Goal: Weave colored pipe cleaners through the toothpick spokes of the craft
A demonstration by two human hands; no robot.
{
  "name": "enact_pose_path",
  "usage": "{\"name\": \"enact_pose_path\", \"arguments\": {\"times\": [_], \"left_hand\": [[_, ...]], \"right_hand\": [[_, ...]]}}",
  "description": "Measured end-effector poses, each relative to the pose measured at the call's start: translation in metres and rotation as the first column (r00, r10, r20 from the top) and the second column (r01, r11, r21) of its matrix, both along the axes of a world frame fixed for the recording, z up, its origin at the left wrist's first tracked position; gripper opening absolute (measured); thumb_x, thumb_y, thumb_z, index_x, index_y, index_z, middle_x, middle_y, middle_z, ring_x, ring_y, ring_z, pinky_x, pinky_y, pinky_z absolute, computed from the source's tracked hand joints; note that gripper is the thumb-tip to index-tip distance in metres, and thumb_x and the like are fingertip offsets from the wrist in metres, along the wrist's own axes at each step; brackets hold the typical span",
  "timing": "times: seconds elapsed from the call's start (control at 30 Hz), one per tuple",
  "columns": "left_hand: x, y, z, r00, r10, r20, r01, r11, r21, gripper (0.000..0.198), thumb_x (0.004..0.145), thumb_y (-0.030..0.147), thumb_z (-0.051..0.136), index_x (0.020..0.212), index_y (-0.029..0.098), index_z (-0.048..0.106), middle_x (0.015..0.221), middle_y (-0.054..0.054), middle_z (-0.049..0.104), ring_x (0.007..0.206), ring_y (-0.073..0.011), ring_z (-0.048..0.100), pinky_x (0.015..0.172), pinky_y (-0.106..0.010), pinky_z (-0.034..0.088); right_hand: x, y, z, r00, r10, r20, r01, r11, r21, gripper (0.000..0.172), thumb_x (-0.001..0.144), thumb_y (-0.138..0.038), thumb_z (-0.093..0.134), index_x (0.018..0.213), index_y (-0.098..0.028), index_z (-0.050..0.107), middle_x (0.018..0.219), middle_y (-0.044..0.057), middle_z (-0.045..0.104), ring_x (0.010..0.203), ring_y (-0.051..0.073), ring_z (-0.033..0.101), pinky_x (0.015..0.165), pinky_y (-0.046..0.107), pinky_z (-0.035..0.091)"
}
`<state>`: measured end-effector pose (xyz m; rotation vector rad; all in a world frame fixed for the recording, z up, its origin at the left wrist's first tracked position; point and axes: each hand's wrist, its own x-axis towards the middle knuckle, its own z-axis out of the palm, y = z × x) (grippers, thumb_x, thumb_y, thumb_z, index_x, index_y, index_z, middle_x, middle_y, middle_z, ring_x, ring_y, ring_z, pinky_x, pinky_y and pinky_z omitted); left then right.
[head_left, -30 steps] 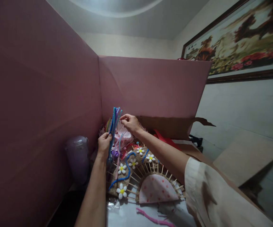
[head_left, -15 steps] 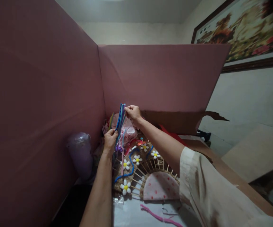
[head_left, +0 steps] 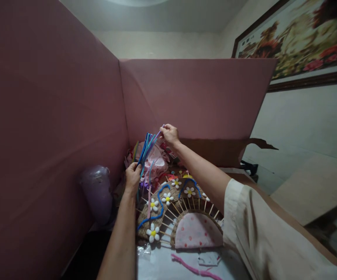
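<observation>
My left hand [head_left: 133, 177] is closed around the lower part of a bundle of pipe cleaners [head_left: 146, 149] in blue, teal and purple, their tops fanning out. My right hand [head_left: 170, 135] pinches the upper end of a purple pipe cleaner [head_left: 157, 137], drawn a little apart from the bundle. Below both hands lies a fan-shaped woven piece [head_left: 172, 191] with thin sticks, white daisies with yellow centres and wavy blue pipe cleaners. At its base is a pink dotted half-round [head_left: 198, 231].
Crumpled pink material [head_left: 158, 163] is heaped behind the bundle. A lilac plastic-wrapped container [head_left: 97, 192] stands at left. A pink pipe cleaner [head_left: 192, 269] lies on the white table surface [head_left: 157, 264]. Pink panels [head_left: 197, 97] rise at the back and left.
My right hand has moved right and slightly up, pulling the purple pipe cleaner away from the others. The bundle's tops have spread, and my left hand keeps its hold.
</observation>
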<state>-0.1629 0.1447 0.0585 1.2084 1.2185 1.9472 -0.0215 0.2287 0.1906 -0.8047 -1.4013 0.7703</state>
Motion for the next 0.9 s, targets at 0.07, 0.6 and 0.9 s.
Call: {"name": "enact_pose_path", "arguments": {"times": [0.07, 0.6, 0.9], "left_hand": [[-0.001, 0.001, -0.002, 1.0, 0.018, 0.0, -0.017, 1.0, -0.006, 0.018, 0.062, 0.031, 0.062, 0.063, 0.015, 0.056, 0.046, 0.007, 0.044, 0.041, -0.0067, 0.037, 0.042, -0.018, 0.028], [0.0, 0.01, -0.004, 0.99, 0.142, 0.0, -0.142, 0.99, -0.002, 0.021, 0.052, 0.019, 0.064, 0.072, 0.013, 0.063, 0.065, -0.003, 0.063, 0.06, -0.0149, 0.056, 0.059, -0.025, 0.043], [0.04, -0.016, 0.043, 0.973, 0.173, -0.155, -0.177, 0.984, -0.009, 0.009, 0.058, 0.011, 0.063, 0.065, 0.017, 0.062, 0.081, -0.008, 0.064, 0.09, -0.0222, 0.054, 0.068, -0.026, 0.042]], "right_hand": [[0.013, -0.002, 0.012, 0.999, -0.032, -0.04, 0.033, 0.999, 0.023, 0.012, 0.08, -0.021, 0.05, 0.069, -0.018, 0.047, 0.052, -0.009, 0.051, 0.038, 0.003, 0.046, 0.038, 0.012, 0.031], [0.165, -0.115, 0.096, 0.986, -0.013, -0.165, 0.027, 0.996, 0.084, 0.013, 0.086, -0.009, 0.044, 0.079, -0.012, 0.055, 0.047, -0.008, 0.048, 0.032, -0.002, 0.034, 0.035, 0.015, 0.019], [0.162, -0.21, -0.024, 0.977, 0.204, -0.055, -0.208, 0.975, -0.079, 0.026, 0.07, -0.037, 0.069, 0.078, -0.017, 0.055, 0.055, -0.003, 0.061, 0.035, 0.006, 0.048, 0.026, 0.014, 0.033]]}}
